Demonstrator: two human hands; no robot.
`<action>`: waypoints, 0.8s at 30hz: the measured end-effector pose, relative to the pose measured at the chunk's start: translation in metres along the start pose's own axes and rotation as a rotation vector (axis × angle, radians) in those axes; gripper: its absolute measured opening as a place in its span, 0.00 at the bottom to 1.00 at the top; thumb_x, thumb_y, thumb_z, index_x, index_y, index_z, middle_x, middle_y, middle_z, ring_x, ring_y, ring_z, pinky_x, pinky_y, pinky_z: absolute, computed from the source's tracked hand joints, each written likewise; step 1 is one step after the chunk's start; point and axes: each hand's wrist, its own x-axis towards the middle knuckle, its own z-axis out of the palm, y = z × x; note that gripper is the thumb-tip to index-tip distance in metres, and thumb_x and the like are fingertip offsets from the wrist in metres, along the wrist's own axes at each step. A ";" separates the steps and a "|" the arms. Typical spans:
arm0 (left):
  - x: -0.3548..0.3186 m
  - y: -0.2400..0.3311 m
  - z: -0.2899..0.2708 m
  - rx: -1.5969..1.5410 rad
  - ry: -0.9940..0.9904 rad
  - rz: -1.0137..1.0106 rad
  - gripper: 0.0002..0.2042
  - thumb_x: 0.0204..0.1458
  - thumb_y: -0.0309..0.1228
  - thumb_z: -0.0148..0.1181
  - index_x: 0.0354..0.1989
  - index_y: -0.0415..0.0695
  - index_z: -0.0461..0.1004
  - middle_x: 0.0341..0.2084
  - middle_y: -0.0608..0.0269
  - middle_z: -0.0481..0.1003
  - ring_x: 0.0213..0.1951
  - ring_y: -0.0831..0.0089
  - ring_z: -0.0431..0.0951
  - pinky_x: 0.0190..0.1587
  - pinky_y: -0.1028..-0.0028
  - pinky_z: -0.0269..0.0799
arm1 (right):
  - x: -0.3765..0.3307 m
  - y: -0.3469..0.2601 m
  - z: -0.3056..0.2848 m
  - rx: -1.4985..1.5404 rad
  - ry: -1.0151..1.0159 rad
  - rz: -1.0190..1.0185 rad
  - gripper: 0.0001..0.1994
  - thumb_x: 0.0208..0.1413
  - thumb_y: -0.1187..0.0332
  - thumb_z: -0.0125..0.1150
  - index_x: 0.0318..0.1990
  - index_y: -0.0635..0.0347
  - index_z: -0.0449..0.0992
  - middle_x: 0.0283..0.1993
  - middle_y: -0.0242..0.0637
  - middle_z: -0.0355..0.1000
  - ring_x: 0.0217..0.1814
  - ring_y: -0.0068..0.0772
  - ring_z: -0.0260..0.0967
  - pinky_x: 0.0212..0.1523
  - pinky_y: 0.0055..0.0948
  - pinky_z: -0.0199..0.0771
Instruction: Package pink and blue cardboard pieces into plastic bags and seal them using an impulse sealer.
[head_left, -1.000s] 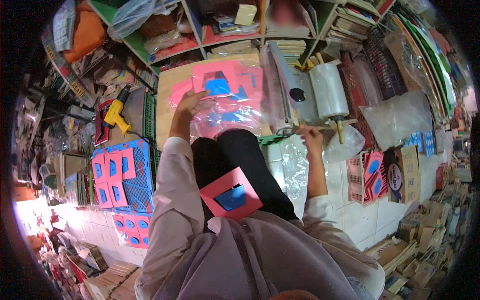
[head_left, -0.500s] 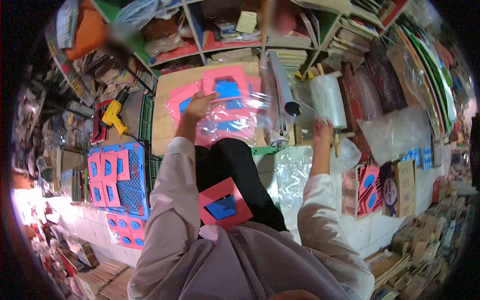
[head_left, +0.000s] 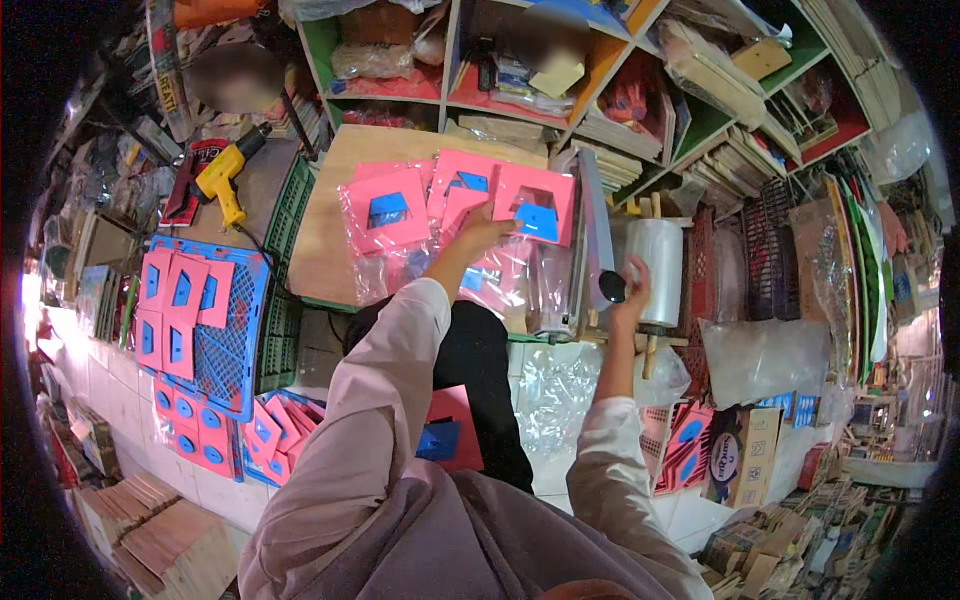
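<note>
My left hand (head_left: 480,236) pinches the lower left edge of a pink board (head_left: 558,190) with a blue trapezoid piece, in clear plastic film. The board's right edge lies against a long grey bar sealer (head_left: 585,215). My right hand (head_left: 630,292) is beside the round black knob (head_left: 612,287) at the sealer arm's near end. Its fingers look apart, with nothing visible in them; contact with the knob is unclear. More pink boards with blue pieces, such as one in film (head_left: 385,210), lie on the wooden tabletop (head_left: 325,240). Another pink board (head_left: 455,405) rests on my lap.
Right of the sealer stands a roll of clear film (head_left: 656,270). On the left are a yellow heat gun (head_left: 228,178) and a blue crate (head_left: 235,345) bearing several pink boards. Shelves (head_left: 450,60) line the far side. A cardboard box (head_left: 755,455) stands at the lower right.
My left hand has moved right with a pink board to the sealer. My right hand has left the film roll's near end and come to the sealer's knob. The view has shifted.
</note>
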 end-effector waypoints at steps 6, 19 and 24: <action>0.009 -0.006 0.000 -0.031 -0.032 -0.018 0.23 0.43 0.23 0.61 0.49 0.43 0.62 0.42 0.63 0.69 0.42 0.68 0.72 0.43 0.68 0.71 | 0.000 -0.044 0.065 -0.247 -0.351 0.118 0.24 0.57 0.55 0.45 0.55 0.63 0.61 0.52 0.45 0.63 0.55 0.37 0.59 0.58 0.29 0.54; 0.013 -0.016 0.000 0.020 0.005 0.061 0.18 0.44 0.24 0.61 0.43 0.36 0.64 0.38 0.58 0.71 0.38 0.69 0.74 0.42 0.72 0.72 | 0.003 -0.040 0.082 -0.356 -0.396 -0.232 0.25 0.49 0.68 0.57 0.56 0.61 0.61 0.62 0.46 0.53 0.64 0.44 0.50 0.61 0.34 0.50; 0.007 -0.012 0.008 -0.153 0.071 -0.072 0.16 0.45 0.23 0.60 0.41 0.36 0.64 0.39 0.55 0.70 0.36 0.65 0.75 0.41 0.71 0.74 | 0.003 -0.037 0.086 -0.383 -0.376 -0.182 0.23 0.50 0.66 0.56 0.55 0.62 0.63 0.61 0.48 0.53 0.63 0.44 0.51 0.60 0.33 0.51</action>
